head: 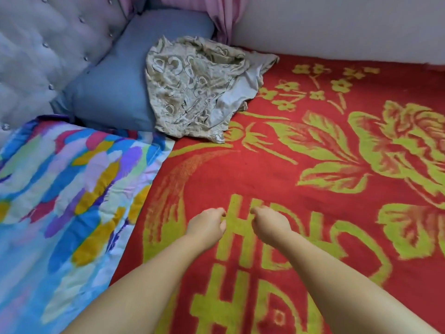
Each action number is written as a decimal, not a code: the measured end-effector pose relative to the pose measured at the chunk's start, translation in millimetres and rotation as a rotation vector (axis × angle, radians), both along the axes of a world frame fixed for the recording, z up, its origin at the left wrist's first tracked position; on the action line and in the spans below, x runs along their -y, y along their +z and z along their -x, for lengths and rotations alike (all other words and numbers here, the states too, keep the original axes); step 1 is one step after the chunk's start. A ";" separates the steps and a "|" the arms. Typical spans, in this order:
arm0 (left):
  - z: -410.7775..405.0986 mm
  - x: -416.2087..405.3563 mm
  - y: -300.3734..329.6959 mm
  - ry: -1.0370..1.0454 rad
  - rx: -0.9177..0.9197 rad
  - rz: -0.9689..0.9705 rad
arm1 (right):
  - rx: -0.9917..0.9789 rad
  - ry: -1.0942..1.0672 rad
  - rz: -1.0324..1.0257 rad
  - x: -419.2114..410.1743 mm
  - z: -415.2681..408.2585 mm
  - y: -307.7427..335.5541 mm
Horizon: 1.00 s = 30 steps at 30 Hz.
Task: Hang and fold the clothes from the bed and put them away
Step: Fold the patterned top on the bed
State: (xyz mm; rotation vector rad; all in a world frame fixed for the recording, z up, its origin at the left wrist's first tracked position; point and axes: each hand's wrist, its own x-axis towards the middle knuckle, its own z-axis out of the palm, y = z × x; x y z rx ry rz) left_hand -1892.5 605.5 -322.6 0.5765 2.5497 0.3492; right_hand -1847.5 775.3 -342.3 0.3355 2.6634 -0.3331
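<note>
A crumpled beige garment with a swirl print (pixel 192 88) lies at the head of the bed, partly on a blue pillow (pixel 115 85) and partly on the red bedspread (pixel 265 174). Both my arms reach forward over the bedspread, well short of the garment. My left hand (pixel 207 225) and my right hand (pixel 271 224) hang side by side just above the spread, fingers curled downward, with nothing visible in either. Their fingertips are turned away from the camera.
A folded quilt in blue and mixed colours (pixel 67 194) covers the bed's left side. A tufted grey headboard (pixel 41 49) stands at the back left. A pink curtain (pixel 224 18) and a white wall (pixel 337 25) line the far edge.
</note>
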 end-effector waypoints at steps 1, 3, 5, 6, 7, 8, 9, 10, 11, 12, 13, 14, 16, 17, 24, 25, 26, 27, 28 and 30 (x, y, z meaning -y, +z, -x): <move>21.1 -4.9 -16.6 0.006 -0.024 -0.024 | -0.042 -0.024 0.012 1.0 23.8 -17.2; 50.8 -10.6 -33.5 0.024 -0.085 -0.063 | -0.133 -0.064 0.027 5.0 58.7 -33.3; 79.9 -12.5 -54.9 0.032 -0.132 -0.088 | -0.211 -0.105 0.048 10.7 93.2 -57.0; 91.3 -11.8 -64.4 0.023 -0.155 -0.091 | -0.250 -0.111 0.054 12.2 105.4 -68.9; 100.4 -10.3 -72.8 0.011 -0.176 -0.088 | -0.294 -0.108 0.056 13.3 113.1 -81.4; 110.8 -8.7 -81.4 -0.006 -0.195 -0.092 | -0.331 -0.104 0.061 13.4 118.3 -93.9; 121.9 -7.5 -90.0 -0.024 -0.219 -0.103 | -0.366 -0.095 0.060 12.8 121.1 -105.3; 133.4 -5.9 -98.2 -0.043 -0.248 -0.109 | -0.409 -0.081 0.056 12.7 120.7 -117.0; 144.0 -5.0 -103.9 -0.067 -0.287 -0.113 | -0.467 -0.060 0.039 13.5 117.7 -126.9; 155.7 -5.1 -109.4 -0.094 -0.333 -0.115 | -0.517 -0.046 0.015 14.8 115.5 -134.7; 169.0 -7.1 -113.6 -0.120 -0.382 -0.104 | -0.558 -0.041 -0.002 15.1 115.2 -138.8; 191.3 -11.7 -120.6 -0.137 -0.424 -0.082 | -0.573 -0.047 0.000 14.4 123.1 -145.0; 222.7 -22.0 -124.2 -0.129 -0.491 -0.026 | -0.579 -0.037 0.006 15.5 124.1 -146.1; 237.7 -28.0 -124.6 -0.121 -0.513 0.009 | -0.579 -0.039 0.010 16.5 123.4 -146.4; 325.1 -65.4 -127.2 -0.098 -0.484 0.267 | -0.547 -0.036 -0.033 13.8 127.0 -146.3; 331.7 -68.7 -124.9 -0.109 -0.505 0.260 | -0.546 -0.039 -0.038 12.6 127.5 -146.0; 337.0 -70.1 -122.0 -0.124 -0.525 0.251 | -0.542 -0.036 -0.043 12.3 127.8 -145.0; 342.0 -71.0 -118.7 -0.124 -0.518 0.235 | -0.536 -0.035 -0.048 12.3 128.1 -144.1; 345.7 -71.0 -115.7 -0.097 -0.480 0.206 | -0.529 -0.035 -0.055 12.4 128.6 -143.1; 340.5 -67.6 -110.4 -0.039 -0.390 0.143 | -0.525 -0.034 -0.065 12.5 129.5 -141.6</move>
